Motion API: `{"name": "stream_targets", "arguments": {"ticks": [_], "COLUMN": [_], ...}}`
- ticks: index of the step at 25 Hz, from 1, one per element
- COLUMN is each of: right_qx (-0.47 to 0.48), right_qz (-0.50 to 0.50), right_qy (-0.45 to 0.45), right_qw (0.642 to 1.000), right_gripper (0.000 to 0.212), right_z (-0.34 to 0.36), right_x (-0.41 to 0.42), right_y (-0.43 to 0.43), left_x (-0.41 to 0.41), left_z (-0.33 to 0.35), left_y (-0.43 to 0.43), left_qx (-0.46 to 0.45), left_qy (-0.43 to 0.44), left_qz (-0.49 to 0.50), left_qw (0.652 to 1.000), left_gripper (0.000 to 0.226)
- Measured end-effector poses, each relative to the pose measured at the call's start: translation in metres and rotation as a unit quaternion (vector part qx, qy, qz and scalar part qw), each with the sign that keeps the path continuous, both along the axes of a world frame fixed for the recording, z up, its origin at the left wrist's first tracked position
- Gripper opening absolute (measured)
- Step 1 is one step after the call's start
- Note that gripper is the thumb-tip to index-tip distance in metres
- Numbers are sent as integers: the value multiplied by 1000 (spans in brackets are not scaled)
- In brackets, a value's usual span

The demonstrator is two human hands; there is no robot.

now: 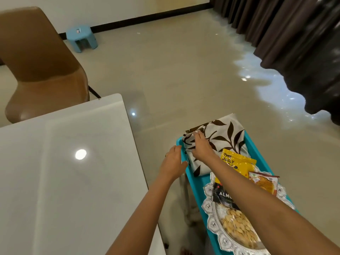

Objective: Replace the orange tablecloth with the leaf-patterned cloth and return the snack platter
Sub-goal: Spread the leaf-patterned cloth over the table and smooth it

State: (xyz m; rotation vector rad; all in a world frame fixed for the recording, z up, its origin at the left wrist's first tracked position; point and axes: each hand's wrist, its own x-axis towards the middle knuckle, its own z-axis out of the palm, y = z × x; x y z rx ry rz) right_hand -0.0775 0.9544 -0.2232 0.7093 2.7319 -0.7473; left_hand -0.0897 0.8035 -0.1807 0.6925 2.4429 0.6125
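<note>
Both arms reach forward and to the right, off the side of the white table point(70, 162). The right hand point(201, 146) lies palm-down on the folded leaf-patterned cloth point(220, 138), fingers curled over its near-left fold, gripping the fabric. The left hand point(173, 163) is just beside it, fingers loosely open against the left rim of the teal stool point(195, 179), holding nothing. The cloth sits at the stool's far end, one corner hanging past the edge. The snack platter point(215, 227) fills the near end, packets point(237, 162) between them. The tabletop is bare; open floor point(184, 70) stretches ahead, with a brown chair point(40, 67) at the table's far corner.
</note>
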Motion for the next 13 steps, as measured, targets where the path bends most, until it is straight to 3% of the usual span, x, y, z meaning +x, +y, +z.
{"name": "stream_targets", "arguments": {"ticks": [4,7,10,13], "right_qx": [-39,-34,38,35], "right_qz": [56,69,24,-80], "right_qy": [-62,-127,-102,-67], "right_qw": [996,989,994,994], "right_gripper": [98,99,65,31], "right_z": [-36,-57,-77,-71], "right_x": [-38,-49,-51,-44], "right_y": [9,11,10,11], "left_x": [-14,-26,-30,-28], "left_z": [-12,-15,-13,-12], "left_y": [-6,-10,-15,-27], "left_qx": [3,1,13,13], "left_qy": [0,8,11,2], "left_qz": [-1,-5,-9,-16], "left_qw": [1000,1000,1000,1000], "left_gripper": [63,62,61,61]}}
